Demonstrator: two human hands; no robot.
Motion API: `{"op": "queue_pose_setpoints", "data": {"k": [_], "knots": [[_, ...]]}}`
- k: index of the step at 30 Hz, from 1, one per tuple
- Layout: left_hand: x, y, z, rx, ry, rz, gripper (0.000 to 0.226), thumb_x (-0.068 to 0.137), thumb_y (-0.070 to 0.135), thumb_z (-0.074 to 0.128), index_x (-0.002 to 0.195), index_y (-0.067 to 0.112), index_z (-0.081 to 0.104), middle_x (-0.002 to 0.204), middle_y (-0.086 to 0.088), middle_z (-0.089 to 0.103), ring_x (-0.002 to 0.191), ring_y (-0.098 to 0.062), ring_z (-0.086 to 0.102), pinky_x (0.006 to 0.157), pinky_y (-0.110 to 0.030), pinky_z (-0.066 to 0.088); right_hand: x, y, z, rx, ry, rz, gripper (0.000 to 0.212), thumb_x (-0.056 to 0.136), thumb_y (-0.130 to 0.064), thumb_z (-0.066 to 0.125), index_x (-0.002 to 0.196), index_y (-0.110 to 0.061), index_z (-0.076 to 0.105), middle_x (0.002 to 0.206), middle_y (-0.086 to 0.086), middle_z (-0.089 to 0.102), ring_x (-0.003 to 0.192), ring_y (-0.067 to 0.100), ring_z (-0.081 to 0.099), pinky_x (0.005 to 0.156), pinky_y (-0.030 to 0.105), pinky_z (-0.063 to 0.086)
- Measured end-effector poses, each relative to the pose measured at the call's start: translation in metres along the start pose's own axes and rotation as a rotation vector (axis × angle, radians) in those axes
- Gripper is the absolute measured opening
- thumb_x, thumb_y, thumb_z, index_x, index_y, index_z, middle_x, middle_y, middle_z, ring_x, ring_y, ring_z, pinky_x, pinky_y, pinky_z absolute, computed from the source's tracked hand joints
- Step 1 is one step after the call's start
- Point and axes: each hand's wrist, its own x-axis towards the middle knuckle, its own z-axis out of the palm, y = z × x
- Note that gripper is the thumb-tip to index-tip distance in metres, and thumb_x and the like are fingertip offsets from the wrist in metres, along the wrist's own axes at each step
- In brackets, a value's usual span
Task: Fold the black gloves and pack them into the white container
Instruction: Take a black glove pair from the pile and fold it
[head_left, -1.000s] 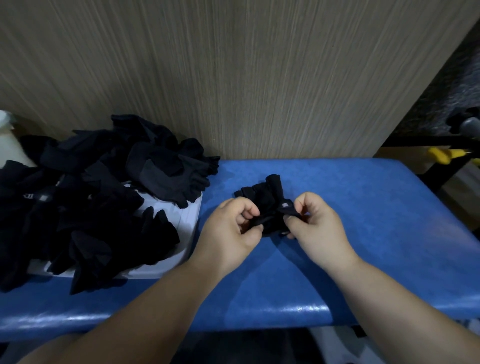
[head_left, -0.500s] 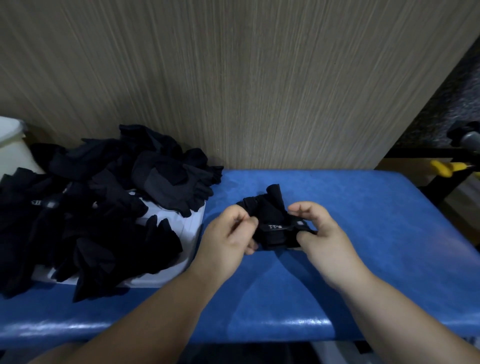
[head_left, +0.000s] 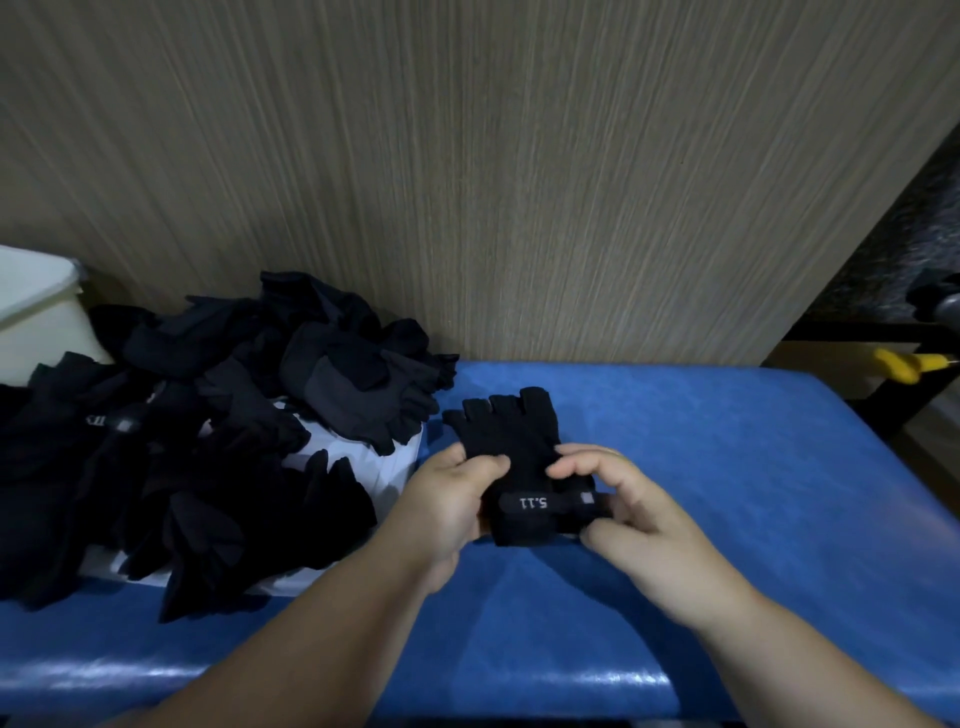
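Observation:
A black fingerless glove (head_left: 511, 434) lies flat on the blue padded bench (head_left: 727, 493), its finger stubs pointing at the wall and its wrist strap with white lettering toward me. My left hand (head_left: 449, 506) grips the glove's left edge, thumb on top. My right hand (head_left: 631, 506) pinches the strap end at the glove's right side. A heap of black gloves (head_left: 171, 452) fills the left of the bench, partly covering a white flat piece (head_left: 371, 467). The white container (head_left: 36, 312) stands at the far left against the wall.
A wood-grain wall (head_left: 467, 182) closes off the back of the bench. To the right, past the bench's end, stands a dark frame with a yellow-handled tool (head_left: 906, 364). Bare blue padding stretches right of my hands.
The bunched glove has been spread out flat, strap side up. Both hands slid back to its wrist end. The camera has tipped down and leftward, bringing the white container into view.

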Motion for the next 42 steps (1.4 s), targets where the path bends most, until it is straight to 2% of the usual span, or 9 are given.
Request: {"op": "queue_pose_setpoints", "data": {"k": [3,5,16,24,27,32,35,38,42], "knots": [[-0.002,-0.001,0.002,-0.011,-0.039,0.012,0.021,0.098,0.009,0.049,0.116,0.006,0.060,0.108,-0.014,0.072,0.100,-0.030,0.069,0.082,-0.044,0.056,0.003,0.000,0.003,0.168,0.209,0.106,0.034,0.063,-0.048,0.062,0.095,-0.034,0.063,0.092,-0.013,0.062,0.083,0.009,0.056,0.081,0.031,0.043],[-0.006,-0.002,0.004,0.010,-0.091,0.033,0.021,0.099,0.008,0.048,0.116,0.008,0.060,0.109,-0.013,0.072,0.101,-0.030,0.069,0.085,-0.046,0.056,0.006,0.000,0.005,0.184,0.321,0.181,0.044,0.067,-0.057,0.070,0.098,-0.029,0.058,0.088,-0.010,0.059,0.080,0.008,0.055,0.081,0.035,0.045],[-0.008,-0.008,0.005,0.150,-0.238,0.105,0.030,0.097,0.010,0.051,0.125,0.018,0.057,0.118,-0.006,0.069,0.110,-0.024,0.066,0.096,-0.043,0.052,0.007,-0.013,-0.004,0.554,0.239,0.456,0.024,0.083,-0.018,0.067,0.103,-0.004,0.064,0.092,0.017,0.072,0.074,0.027,0.070,0.055,0.033,0.055],[-0.005,-0.011,0.009,0.206,-0.135,0.119,0.020,0.098,0.019,0.053,0.115,0.019,0.063,0.106,-0.004,0.073,0.098,-0.024,0.070,0.087,-0.048,0.056,0.010,-0.011,-0.009,0.590,0.366,0.379,0.024,0.087,0.002,0.057,0.109,-0.004,0.063,0.099,0.020,0.070,0.085,0.032,0.068,0.076,0.047,0.056],[-0.004,-0.013,0.009,0.328,-0.013,0.174,0.020,0.094,0.020,0.060,0.114,0.018,0.057,0.088,0.001,0.073,0.077,-0.013,0.069,0.064,-0.029,0.054,0.010,-0.011,-0.008,0.578,0.409,0.386,0.024,0.087,0.002,0.058,0.109,-0.007,0.062,0.098,0.018,0.071,0.086,0.033,0.068,0.082,0.052,0.053],[-0.007,-0.012,0.009,0.608,0.174,0.365,0.026,0.085,0.023,0.070,0.100,0.035,0.052,0.097,0.009,0.055,0.079,-0.003,0.054,0.068,-0.009,0.042,0.008,-0.018,-0.009,0.612,0.360,0.329,0.028,0.085,-0.008,0.060,0.112,-0.009,0.061,0.101,0.016,0.071,0.085,0.027,0.069,0.078,0.045,0.054],[-0.014,-0.008,0.014,0.550,0.066,0.329,0.006,0.089,0.037,0.062,0.092,0.032,0.062,0.091,0.010,0.066,0.084,-0.001,0.062,0.080,-0.016,0.049,0.006,-0.021,-0.003,0.612,0.219,0.281,0.045,0.078,-0.022,0.058,0.121,-0.009,0.057,0.107,0.012,0.070,0.092,0.024,0.066,0.084,0.041,0.049],[-0.016,-0.007,0.015,0.402,-0.009,0.250,0.038,0.080,0.059,0.060,0.097,0.026,0.063,0.094,0.008,0.070,0.085,-0.005,0.067,0.084,-0.027,0.052,0.004,-0.022,-0.002,0.502,0.114,0.263,0.047,0.080,-0.020,0.063,0.126,-0.017,0.055,0.113,0.007,0.071,0.105,0.024,0.066,0.091,0.040,0.046],[-0.014,-0.002,0.014,0.264,-0.030,0.167,0.033,0.082,0.039,0.067,0.106,0.018,0.060,0.103,-0.006,0.071,0.092,-0.020,0.070,0.078,-0.032,0.055,0.003,-0.022,-0.002,0.486,0.001,0.214,0.051,0.080,-0.018,0.051,0.131,-0.019,0.049,0.118,0.010,0.068,0.109,0.023,0.063,0.087,0.035,0.049]]}}
